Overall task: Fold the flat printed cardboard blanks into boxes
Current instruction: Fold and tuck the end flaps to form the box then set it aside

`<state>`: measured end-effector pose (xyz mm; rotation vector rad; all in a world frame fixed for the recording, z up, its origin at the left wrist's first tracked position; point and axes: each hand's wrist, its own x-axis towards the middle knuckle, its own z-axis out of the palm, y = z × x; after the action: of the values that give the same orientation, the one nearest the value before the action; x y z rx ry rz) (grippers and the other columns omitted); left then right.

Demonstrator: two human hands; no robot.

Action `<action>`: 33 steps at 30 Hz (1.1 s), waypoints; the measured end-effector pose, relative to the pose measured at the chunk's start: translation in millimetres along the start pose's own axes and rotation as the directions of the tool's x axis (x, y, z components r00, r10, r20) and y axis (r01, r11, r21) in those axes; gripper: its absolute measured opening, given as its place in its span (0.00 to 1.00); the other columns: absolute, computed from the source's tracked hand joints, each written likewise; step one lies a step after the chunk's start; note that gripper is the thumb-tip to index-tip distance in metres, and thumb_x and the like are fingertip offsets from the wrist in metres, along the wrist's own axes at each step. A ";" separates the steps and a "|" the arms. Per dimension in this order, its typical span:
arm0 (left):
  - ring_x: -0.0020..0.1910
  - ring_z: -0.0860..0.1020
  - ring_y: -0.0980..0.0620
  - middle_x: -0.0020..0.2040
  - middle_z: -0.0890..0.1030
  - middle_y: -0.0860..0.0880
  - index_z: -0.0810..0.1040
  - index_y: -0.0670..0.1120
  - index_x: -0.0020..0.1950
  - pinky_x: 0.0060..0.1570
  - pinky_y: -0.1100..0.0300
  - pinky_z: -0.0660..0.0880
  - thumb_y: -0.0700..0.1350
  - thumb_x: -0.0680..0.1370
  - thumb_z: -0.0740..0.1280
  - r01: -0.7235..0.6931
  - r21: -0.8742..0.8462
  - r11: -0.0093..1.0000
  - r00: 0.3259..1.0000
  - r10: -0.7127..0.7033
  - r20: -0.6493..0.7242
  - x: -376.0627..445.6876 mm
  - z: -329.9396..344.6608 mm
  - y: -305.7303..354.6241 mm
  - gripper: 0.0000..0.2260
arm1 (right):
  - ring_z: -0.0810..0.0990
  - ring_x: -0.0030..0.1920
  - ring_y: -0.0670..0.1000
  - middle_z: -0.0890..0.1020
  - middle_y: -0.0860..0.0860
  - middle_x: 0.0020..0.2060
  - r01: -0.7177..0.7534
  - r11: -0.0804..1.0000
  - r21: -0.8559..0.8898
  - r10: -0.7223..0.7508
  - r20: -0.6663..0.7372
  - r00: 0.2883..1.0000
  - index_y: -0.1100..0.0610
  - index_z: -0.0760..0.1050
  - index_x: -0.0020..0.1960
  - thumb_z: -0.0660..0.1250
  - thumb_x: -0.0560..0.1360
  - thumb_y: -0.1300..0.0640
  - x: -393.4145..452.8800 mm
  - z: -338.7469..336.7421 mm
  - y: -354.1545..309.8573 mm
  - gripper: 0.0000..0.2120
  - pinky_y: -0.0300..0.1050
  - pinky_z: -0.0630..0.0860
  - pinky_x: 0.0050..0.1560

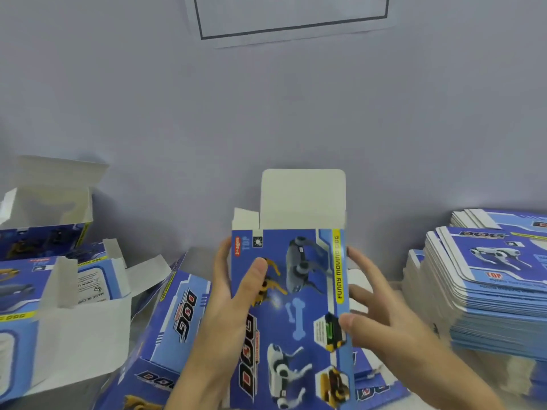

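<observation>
At six o'clock, the left hand [228, 294] pinches the upright blue printed cardboard box [290, 315], seemingly steadying it, while the right hand [376, 318], fingers spread, presses its three-o'clock edge, white top flap [303, 198] unfolded.

Plain pale grey-lilac wall [148, 99] across the whole upper view, evenly lit, soft shadows low down. White sheet [293, 16] with a dark rectangular outline fixed to it at top centre. Pale grey work surface [393, 287] below, meeting the wall.
</observation>
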<state>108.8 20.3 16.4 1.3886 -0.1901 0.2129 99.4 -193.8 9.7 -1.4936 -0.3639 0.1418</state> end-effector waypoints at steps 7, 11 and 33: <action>0.51 0.85 0.42 0.56 0.85 0.50 0.70 0.70 0.63 0.44 0.51 0.83 0.57 0.70 0.76 0.129 -0.054 0.990 0.979 -0.119 0.167 -6.5 5.4 -0.4 0.25 | 0.82 0.59 0.45 0.79 0.39 0.62 0.114 0.994 0.002 -0.111 -0.187 0.976 0.23 0.61 0.67 0.73 0.62 0.33 1.8 7.7 0.9 0.37 0.41 0.82 0.50; 0.50 0.86 0.46 0.55 0.85 0.53 0.64 0.71 0.67 0.40 0.58 0.82 0.54 0.69 0.76 0.069 -0.058 0.996 0.972 -0.054 0.230 -11.9 17.8 1.6 0.32 | 0.83 0.58 0.46 0.78 0.40 0.63 0.230 0.966 -0.120 -0.255 -0.280 0.926 0.22 0.57 0.69 0.74 0.71 0.37 6.6 16.1 4.1 0.35 0.47 0.83 0.53; 0.49 0.85 0.42 0.51 0.83 0.46 0.73 0.67 0.65 0.37 0.54 0.82 0.46 0.73 0.62 -0.086 -0.255 0.963 0.996 0.092 0.013 -7.6 19.6 3.9 0.23 | 0.86 0.45 0.52 0.84 0.51 0.48 0.276 0.954 0.120 -0.223 -0.334 0.916 0.36 0.72 0.65 0.58 0.70 0.52 12.9 35.5 -4.6 0.24 0.40 0.81 0.36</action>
<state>100.3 1.4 21.5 1.1284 -0.2910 0.2379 99.4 -156.5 17.4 -1.2668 -0.2722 -0.2665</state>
